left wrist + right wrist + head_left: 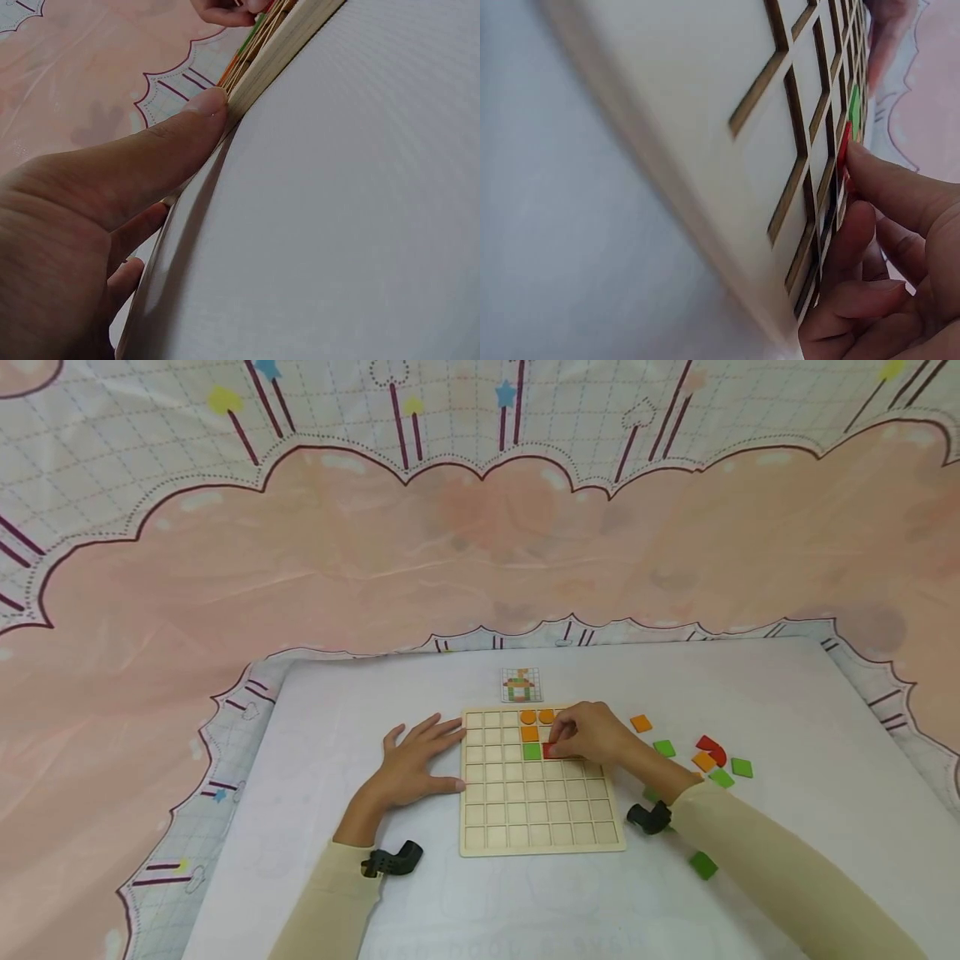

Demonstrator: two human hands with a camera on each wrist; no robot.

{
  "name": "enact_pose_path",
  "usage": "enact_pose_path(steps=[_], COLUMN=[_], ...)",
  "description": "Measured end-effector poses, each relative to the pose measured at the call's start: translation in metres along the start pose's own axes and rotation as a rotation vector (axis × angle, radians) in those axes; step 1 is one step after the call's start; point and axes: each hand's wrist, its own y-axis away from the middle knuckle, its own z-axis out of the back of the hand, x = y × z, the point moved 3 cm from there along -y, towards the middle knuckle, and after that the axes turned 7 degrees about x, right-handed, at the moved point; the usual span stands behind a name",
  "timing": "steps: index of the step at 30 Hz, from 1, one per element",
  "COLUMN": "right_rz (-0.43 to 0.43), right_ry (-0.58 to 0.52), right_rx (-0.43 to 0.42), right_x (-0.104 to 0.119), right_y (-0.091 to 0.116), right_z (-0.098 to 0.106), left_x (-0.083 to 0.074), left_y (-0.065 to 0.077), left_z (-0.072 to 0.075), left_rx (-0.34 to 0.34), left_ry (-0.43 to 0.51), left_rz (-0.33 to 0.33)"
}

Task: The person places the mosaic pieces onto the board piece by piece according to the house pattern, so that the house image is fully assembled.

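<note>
My right fingers (853,236) pinch a red tile (547,751), left fingers (444,743) apart; wooden grid (516,814) part-filled, loose multicoloured tiles (742,767) toward counter's (810,718) right edge.

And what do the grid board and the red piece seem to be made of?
The grid board looks like pale, matte, bare wood, perhaps plywood: faint grain-like streaks run along its edge, and the cut cell sides are browner. The red piece could be painted wood or plastic; its colour looks flat and even, with no grain to tell which.
</note>
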Motion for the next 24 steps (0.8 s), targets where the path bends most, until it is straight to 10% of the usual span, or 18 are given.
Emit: enact_pose_path(steps=[24], right_rz=[-0.050], right_ry=[0.072], right_rx=[0.012], right_x=[-0.056], right_y=[0.048], right_z=[0.062], left_x=[0.000], left_y=[0.000], left_z=[-0.001], left_rx=[0.010], left_ry=[-0.005], left_rz=[0.013])
